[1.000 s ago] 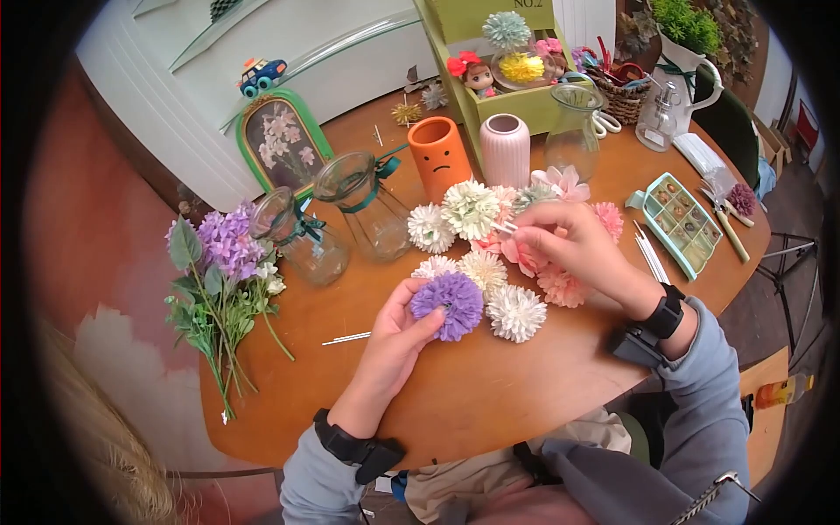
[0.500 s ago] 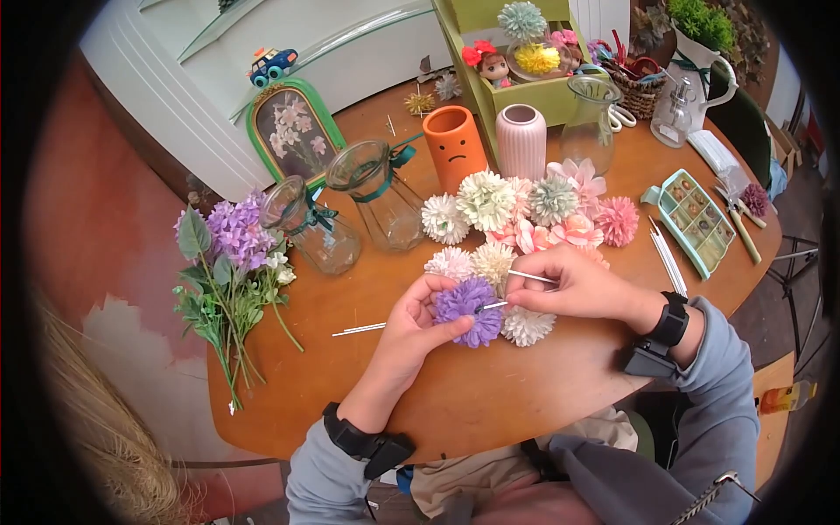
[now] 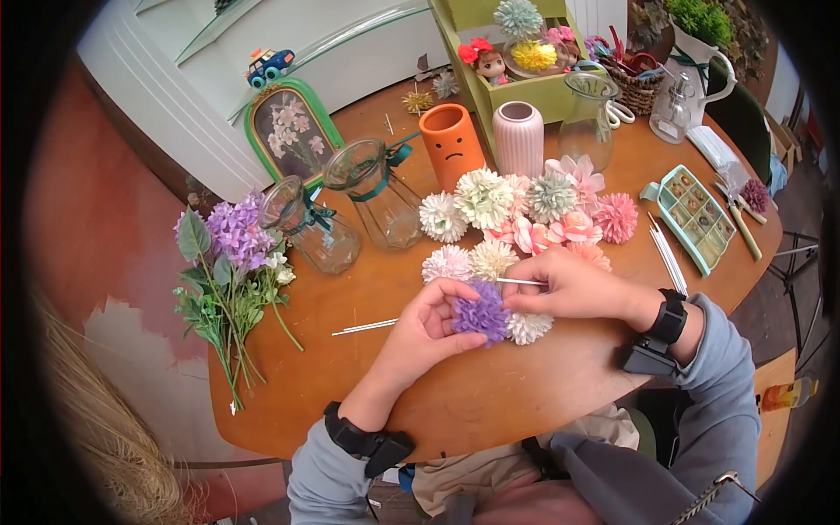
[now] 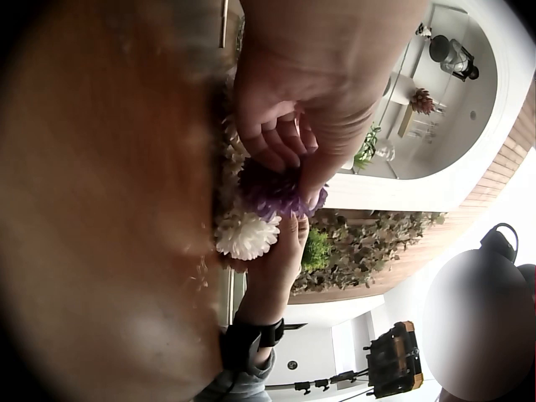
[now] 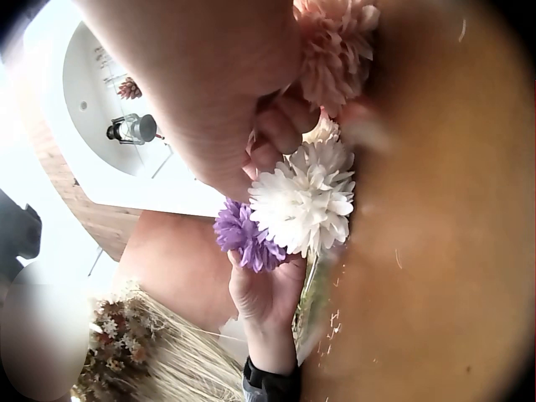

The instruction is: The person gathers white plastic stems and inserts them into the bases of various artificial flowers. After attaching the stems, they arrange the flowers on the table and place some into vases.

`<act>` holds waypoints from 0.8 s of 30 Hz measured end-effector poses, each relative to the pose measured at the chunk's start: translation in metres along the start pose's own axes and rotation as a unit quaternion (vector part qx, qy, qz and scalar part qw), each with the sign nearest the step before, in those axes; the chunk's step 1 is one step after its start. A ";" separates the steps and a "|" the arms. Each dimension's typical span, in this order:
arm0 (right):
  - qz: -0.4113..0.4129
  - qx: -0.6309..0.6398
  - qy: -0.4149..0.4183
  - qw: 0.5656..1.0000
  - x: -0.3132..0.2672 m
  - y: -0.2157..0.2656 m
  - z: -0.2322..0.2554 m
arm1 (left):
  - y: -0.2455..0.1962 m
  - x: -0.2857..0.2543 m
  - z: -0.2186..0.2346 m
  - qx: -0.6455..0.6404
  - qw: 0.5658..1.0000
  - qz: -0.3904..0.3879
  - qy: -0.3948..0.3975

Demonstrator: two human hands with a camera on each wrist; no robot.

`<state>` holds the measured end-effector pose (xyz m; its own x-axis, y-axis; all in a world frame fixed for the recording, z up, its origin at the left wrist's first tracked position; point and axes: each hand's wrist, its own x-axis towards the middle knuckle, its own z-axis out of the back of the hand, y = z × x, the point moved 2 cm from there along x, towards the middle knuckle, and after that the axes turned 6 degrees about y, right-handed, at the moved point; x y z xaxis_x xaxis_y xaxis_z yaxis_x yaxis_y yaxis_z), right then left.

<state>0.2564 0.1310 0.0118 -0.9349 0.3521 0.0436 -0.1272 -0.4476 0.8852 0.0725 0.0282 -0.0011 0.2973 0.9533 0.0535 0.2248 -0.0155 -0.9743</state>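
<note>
The left hand [image 3: 429,331] pinches a purple pompom flower [image 3: 480,314] between thumb and fingers, its face turned toward the right. Beside it the right hand [image 3: 573,284] holds thin white sticks [image 3: 522,281] with curled fingers, its fingertips close to the flower's right side. A white flower [image 3: 529,328] lies just beneath the right hand. In the left wrist view the purple flower [image 4: 280,191] sits in the left hand's grip, with the right hand [image 4: 276,272] beyond it. The right wrist view shows the white flower [image 5: 306,201] partly covering the purple one [image 5: 245,237].
White, green and pink flowers [image 3: 551,198] lie behind the hands. Glass vases [image 3: 378,206], an orange vase [image 3: 451,144] and a pink vase [image 3: 519,140] stand farther back. Purple stemmed flowers [image 3: 232,236] lie left; a compartment box [image 3: 696,219] and more white sticks [image 3: 668,255] lie right.
The right hand has come down from the flower group to the purple flower with white sticks. The left hand has moved right and turned the purple flower sideways.
</note>
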 end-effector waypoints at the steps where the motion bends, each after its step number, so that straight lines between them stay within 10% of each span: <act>1: -0.001 0.001 0.011 1.000 0.000 0.001 0.000 | 0.001 -0.001 -0.001 -0.001 1.000 0.010 0.011; 14: 0.050 0.079 -0.038 0.995 0.001 -0.007 -0.004 | -0.017 -0.005 0.008 0.064 0.997 0.017 0.036; 18: 0.019 0.127 -0.020 0.992 0.000 0.003 0.006 | -0.047 -0.014 0.044 0.160 0.981 -0.064 -0.085; 20: 0.014 0.134 -0.020 0.991 0.000 0.002 0.005 | -0.055 -0.022 0.065 0.254 0.957 -0.048 -0.134; 24: 0.006 0.125 -0.032 0.992 0.001 0.001 0.000 | -0.068 -0.031 0.071 0.619 0.758 -0.017 -0.204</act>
<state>0.2552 0.1311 0.0129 -0.9116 0.4038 0.0774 -0.0225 -0.2371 0.9712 -0.0178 0.0213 0.0479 -0.0578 0.9646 0.2573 -0.8931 0.0653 -0.4452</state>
